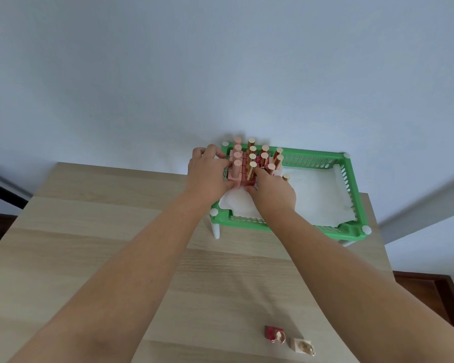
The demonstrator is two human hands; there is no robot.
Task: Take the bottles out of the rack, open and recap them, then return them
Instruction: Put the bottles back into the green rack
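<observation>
- Standing at the far edge of a pale wooden table (pixel 95 244), a green perforated rack (pixel 351 189) on short white legs is seen, lined with white paper (pixel 317 200).
- A tight cluster of small bottles (pixel 252 163) is gathered in the rack's far left corner, upright in rows.
- The left row is made up of pink bottles with pink caps (pixel 237 155); the rows to the right carry gold caps (pixel 264 156) over darker red bodies.
- One more gold cap (pixel 286 177) is seen just right of the cluster, partly hidden behind the right hand.
- The left hand (pixel 207 176) is laid against the left side of the cluster, fingers curled around the pink row (whether one bottle is actually clamped cannot be told).
- The right hand (pixel 273 192) is set at the near right of the cluster, its thumb pressed by the base of the near bottles and a fingertip touching near a gold-capped one; a firm hold on any single bottle cannot be confirmed.
- Both forearms are stretched from the near edge across the table towards the rack.
- Two small blocks are left on the near part of the table, well apart from the rack: a red one (pixel 273 332) and, just right of it, a cream one (pixel 300 344), each with a gold piece resting on it.
</observation>
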